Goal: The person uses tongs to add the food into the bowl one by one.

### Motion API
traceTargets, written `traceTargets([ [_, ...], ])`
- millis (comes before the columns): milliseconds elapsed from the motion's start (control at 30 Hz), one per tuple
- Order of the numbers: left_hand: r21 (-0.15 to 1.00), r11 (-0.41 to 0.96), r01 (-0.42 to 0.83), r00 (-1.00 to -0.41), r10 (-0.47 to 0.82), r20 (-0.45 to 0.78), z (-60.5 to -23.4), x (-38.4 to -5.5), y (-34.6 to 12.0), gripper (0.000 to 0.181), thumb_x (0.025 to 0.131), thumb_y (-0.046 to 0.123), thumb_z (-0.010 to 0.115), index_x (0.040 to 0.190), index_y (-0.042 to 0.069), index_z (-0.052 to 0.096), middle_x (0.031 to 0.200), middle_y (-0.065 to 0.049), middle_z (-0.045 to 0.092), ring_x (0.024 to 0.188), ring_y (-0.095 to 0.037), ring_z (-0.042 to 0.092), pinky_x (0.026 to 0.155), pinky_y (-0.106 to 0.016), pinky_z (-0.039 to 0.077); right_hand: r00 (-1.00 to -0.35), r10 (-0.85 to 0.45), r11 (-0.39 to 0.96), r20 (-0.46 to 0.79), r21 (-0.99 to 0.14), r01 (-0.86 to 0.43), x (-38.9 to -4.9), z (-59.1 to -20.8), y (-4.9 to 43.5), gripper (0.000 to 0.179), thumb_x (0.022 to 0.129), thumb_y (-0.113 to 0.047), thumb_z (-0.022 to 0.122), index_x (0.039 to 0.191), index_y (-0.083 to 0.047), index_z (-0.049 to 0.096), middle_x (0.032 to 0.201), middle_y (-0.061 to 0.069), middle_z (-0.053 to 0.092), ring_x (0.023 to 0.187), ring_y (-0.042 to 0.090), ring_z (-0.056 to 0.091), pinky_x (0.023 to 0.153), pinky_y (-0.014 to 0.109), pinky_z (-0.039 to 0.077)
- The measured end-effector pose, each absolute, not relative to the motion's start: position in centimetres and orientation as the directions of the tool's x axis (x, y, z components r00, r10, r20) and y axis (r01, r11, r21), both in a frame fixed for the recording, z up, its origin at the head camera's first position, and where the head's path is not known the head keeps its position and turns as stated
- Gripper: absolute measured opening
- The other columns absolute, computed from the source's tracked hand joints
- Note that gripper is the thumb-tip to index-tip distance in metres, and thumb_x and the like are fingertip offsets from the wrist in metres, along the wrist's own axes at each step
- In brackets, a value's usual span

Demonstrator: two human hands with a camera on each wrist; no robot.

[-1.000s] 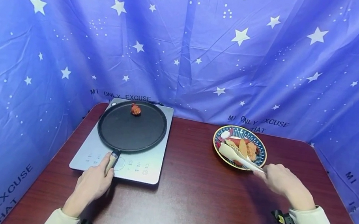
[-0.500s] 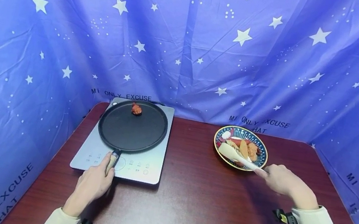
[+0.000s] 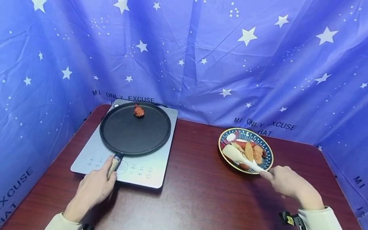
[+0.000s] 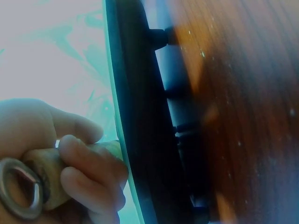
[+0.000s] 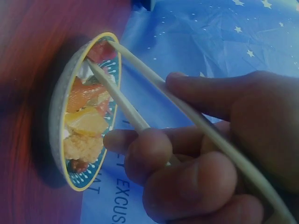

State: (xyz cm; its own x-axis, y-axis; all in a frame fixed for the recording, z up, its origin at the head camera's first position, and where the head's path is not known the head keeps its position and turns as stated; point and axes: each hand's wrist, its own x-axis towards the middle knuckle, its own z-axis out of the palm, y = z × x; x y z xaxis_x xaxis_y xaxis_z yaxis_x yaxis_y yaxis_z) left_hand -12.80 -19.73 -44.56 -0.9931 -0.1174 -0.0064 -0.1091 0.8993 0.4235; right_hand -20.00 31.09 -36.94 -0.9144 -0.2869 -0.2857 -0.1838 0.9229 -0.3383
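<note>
L hand (image 3: 95,185) grasping pan handle (image 3: 115,163); pan (image 3: 134,133) ahead of it, on hob (image 3: 155,171); prob. heavy, rigid, handle only sensible hold; red morsel (image 3: 139,112) at pan's far side from L hand; R hand (image 3: 291,184) grasping tongs (image 3: 246,162), arms apart, tips over dish (image 3: 250,135) on bench (image 3: 190,182), ahead-left of R hand, contact unclear; tongs likely light, springy, squeeze mid-arm; yellow wedge (image 3: 249,151) maybe slippery, crumbed piece (image 3: 258,155) maybe fragile; both look light, nip gently mid-body.
</note>
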Motion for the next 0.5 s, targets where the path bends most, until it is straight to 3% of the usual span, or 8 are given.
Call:
traceTargets([
  [500, 0.426, 0.899, -0.101, -0.993, -0.117, 0.012, -44.50, -12.65, -19.76, 0.056, 0.093, 0.026, 0.047, 0.144, 0.007, 0.036, 0.097, -0.030, 0.063, 0.074, -0.043, 0.062, 0.062, -0.053, 0.045, -0.914, -0.271, 0.911, -0.303, -0.387, -0.142, -19.59, -36.44, 31.33, 0.039, 0.098, -0.037, 0.047, 0.075, -0.008, 0.058, 0.053, 0.002, 0.051, 0.039, 0.017, 0.053, 0.046, 0.031, 0.041],
])
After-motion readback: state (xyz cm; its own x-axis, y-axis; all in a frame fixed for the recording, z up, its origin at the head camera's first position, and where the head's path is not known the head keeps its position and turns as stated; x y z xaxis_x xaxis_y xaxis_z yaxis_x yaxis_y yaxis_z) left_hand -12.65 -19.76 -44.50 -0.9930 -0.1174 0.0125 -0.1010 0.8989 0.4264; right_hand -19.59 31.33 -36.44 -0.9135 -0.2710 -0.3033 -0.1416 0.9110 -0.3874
